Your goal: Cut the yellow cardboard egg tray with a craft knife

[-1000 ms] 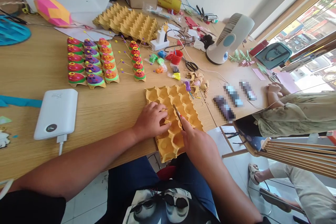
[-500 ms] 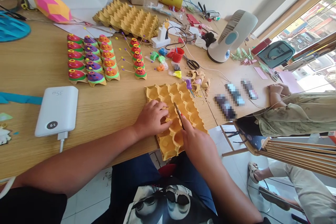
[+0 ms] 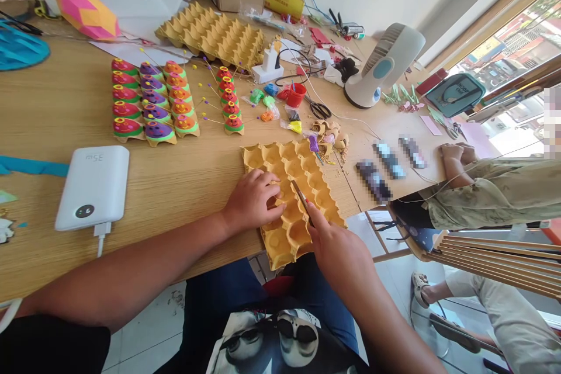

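A yellow egg tray (image 3: 291,228) lies at the table's front edge, its near end sticking out past it. My left hand (image 3: 254,198) rests on the tray's left side, fingers apart and bent over the cups. My right hand (image 3: 335,239) is closed round a knife-like tool (image 3: 301,196), whose narrow blade touches the tray near its middle. The tool's handle is mostly hidden in my fingers. Left of the tray stand painted egg-cup strips with faces: red (image 3: 127,109), purple (image 3: 156,112), orange (image 3: 182,106), and another red one (image 3: 229,106).
Behind are another egg tray (image 3: 210,32), a power strip (image 3: 267,73), a red cup (image 3: 297,95), black scissors (image 3: 319,108) and a fan (image 3: 381,67). A power bank (image 3: 94,187) stands left. Torn tray scraps (image 3: 335,134) and a person's hands (image 3: 458,153) are at the right.
My right hand has moved slightly right and down with the tool, showing the blade lower on the tray. My left hand stays nearly still. The view has shifted a little.
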Action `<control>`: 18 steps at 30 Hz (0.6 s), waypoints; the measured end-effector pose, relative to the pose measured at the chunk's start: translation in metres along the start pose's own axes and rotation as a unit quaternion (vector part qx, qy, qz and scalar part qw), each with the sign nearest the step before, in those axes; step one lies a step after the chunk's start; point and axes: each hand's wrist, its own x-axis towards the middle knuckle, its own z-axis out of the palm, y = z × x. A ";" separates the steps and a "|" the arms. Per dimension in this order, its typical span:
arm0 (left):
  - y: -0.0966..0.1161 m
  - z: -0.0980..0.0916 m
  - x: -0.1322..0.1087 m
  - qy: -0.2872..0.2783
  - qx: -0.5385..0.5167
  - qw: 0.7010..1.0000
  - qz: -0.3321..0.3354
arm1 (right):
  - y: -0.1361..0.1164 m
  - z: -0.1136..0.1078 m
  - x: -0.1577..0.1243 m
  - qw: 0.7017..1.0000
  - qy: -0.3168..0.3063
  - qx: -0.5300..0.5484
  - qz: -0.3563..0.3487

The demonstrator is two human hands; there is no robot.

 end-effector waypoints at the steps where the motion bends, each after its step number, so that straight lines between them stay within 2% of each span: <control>1: 0.000 0.000 0.000 0.002 0.001 1.000 0.000 | 0.002 -0.001 -0.001 1.000 0.000 0.006 -0.006; 4: 0.000 0.000 0.000 0.003 0.004 1.000 0.001 | 0.008 -0.006 -0.005 0.999 0.006 0.033 -0.013; 10: 0.000 -0.001 0.001 -0.007 0.004 1.000 -0.001 | 0.008 -0.010 -0.004 0.996 0.063 0.066 -0.007; 18: -0.001 0.000 0.000 0.004 0.010 1.000 0.004 | 0.005 -0.003 0.004 0.997 0.051 0.059 -0.001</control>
